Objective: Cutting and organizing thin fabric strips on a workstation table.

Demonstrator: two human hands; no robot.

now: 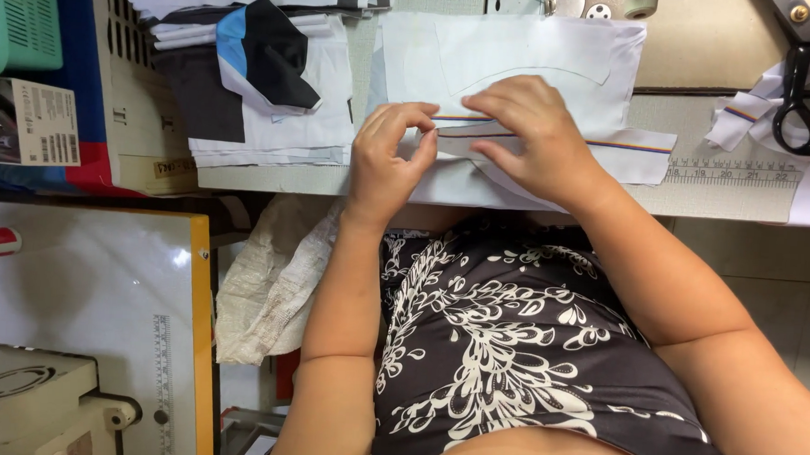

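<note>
1. The left hand (385, 158) pinches the near end of a white fabric strip with striped trim (609, 147) between thumb and forefinger.
2. The right hand (528, 128) lies flat on the same strip, fingers pressed together and holding it down.
3. The strip lies across the desk (725, 191) at its front edge, over a white cut fabric piece (513, 50).
4. A stack of black, white and blue fabric pieces (266, 76) sits just left of the hands.
5. Black-handled scissors (807, 90) lie at the far right, well apart.
</note>
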